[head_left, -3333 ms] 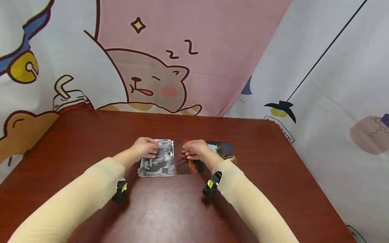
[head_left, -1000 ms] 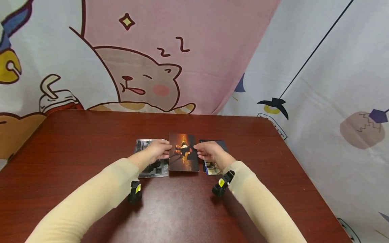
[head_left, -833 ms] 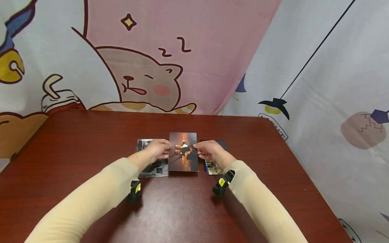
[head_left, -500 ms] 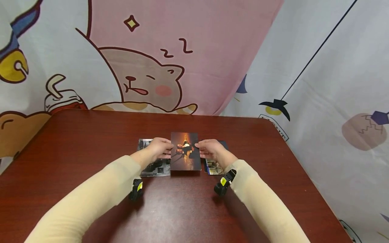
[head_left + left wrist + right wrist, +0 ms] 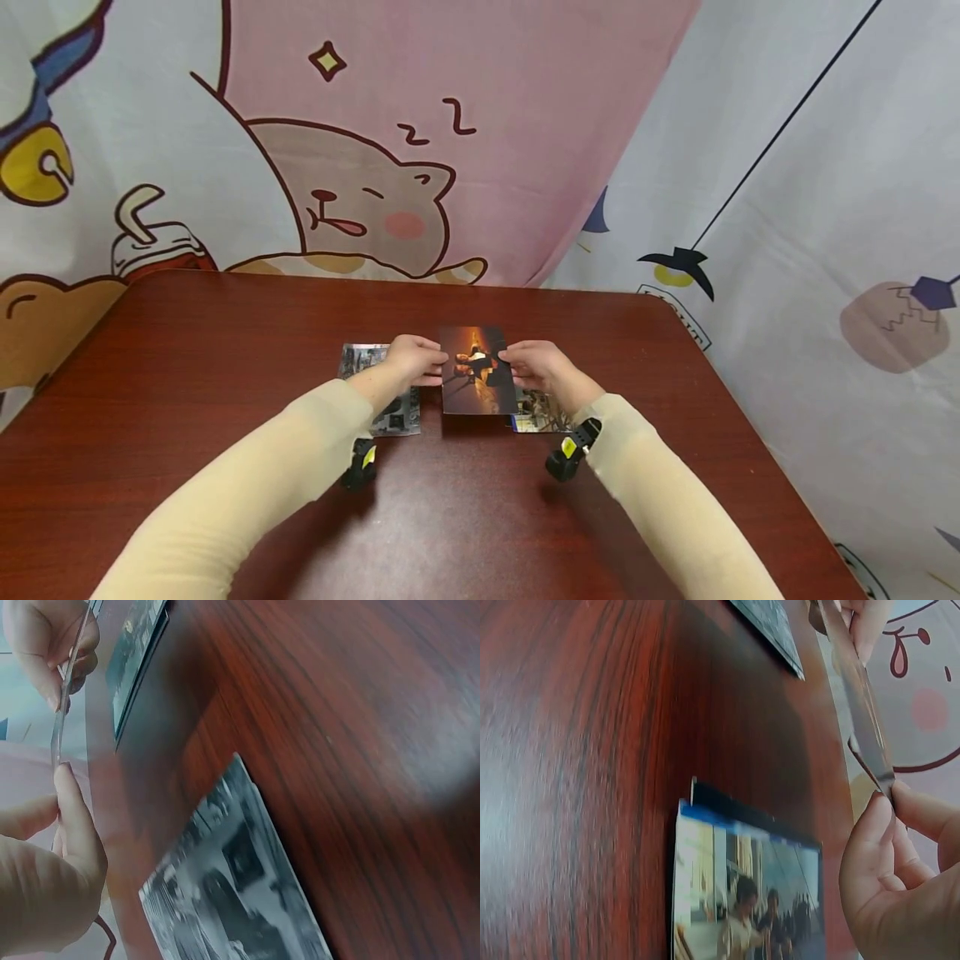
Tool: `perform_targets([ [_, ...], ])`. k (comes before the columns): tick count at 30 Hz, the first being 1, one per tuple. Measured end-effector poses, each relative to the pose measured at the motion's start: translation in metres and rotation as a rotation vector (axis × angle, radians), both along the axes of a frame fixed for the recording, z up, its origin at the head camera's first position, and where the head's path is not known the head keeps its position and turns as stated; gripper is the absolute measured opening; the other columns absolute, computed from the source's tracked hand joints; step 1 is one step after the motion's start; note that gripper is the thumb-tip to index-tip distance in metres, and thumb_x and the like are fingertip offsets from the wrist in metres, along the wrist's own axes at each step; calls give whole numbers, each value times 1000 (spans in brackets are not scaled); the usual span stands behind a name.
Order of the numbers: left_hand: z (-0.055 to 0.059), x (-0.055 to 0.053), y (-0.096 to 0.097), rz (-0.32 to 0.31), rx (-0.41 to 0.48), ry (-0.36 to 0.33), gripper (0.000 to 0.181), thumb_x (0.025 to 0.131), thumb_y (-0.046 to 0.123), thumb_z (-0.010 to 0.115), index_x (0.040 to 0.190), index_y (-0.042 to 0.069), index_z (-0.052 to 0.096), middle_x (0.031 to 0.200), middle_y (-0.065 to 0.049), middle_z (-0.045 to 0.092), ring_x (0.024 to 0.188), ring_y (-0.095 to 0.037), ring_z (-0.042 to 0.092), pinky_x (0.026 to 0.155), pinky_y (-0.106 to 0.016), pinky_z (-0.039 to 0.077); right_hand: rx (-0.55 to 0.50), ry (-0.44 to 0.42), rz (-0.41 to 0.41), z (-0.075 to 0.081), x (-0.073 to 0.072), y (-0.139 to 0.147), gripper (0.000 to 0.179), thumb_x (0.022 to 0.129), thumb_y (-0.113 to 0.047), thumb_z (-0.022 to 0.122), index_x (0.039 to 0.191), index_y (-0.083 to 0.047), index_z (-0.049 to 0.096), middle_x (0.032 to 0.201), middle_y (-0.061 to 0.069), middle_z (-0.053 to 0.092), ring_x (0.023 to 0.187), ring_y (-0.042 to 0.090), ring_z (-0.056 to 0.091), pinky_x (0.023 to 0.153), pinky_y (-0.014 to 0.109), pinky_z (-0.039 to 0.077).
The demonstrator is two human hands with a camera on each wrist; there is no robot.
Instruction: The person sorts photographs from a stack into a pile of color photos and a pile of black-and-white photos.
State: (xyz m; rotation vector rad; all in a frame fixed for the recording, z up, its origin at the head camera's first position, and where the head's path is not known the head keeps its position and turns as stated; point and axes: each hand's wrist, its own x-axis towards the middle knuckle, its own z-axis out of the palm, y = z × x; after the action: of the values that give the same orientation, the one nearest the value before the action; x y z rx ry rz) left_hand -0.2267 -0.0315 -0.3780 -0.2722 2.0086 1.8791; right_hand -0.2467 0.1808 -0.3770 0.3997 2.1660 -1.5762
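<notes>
Between both hands, raised off the table, is a dark photo print (image 5: 480, 396) with two figures in orange light. My left hand (image 5: 416, 360) pinches its left edge with thumb and fingers. The right edge is pinched by my right hand (image 5: 546, 367). Both wrist views show the held print (image 5: 870, 727) nearly edge-on. Under my left forearm lies a small stack of black-and-white photos (image 5: 240, 892), partly hidden by the hand in the head view. Below my right hand rests a stack of colour photos (image 5: 761, 892), which the held print slightly overlaps in the head view.
The reddish-brown wooden table (image 5: 450, 517) extends on all sides of the photos. Behind it hangs a cloth (image 5: 555, 108) printed with a sleeping cartoon bear. A black wrist camera (image 5: 360, 462) sits under the left cuff, another camera (image 5: 573, 450) under the right.
At first the dark print lay between the stacks, my left hand on the black-and-white photos. Both hands then took its edges, lifted it and moved it right, towards the colour stack.
</notes>
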Motion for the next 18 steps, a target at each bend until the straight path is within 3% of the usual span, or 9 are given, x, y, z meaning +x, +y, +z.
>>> perform_targets([
  [3,3,1,10,19,7,6,35,90,1,57,123,-8,52,105,-16,60,68,-12,56,72,-31,61,2,5,-4,0,0,8,33,90,-13,61,120,-1,55,67,-5,57,57,5,53,49,14,51],
  [18,2,1,57,37,2,26,28,88,1,60,115,-7,56,91,-12,57,66,-13,56,69,-31,61,-10,11,-19,4,4,51,30,92,-9,57,119,2,53,61,-7,57,52,3,52,47,13,49],
])
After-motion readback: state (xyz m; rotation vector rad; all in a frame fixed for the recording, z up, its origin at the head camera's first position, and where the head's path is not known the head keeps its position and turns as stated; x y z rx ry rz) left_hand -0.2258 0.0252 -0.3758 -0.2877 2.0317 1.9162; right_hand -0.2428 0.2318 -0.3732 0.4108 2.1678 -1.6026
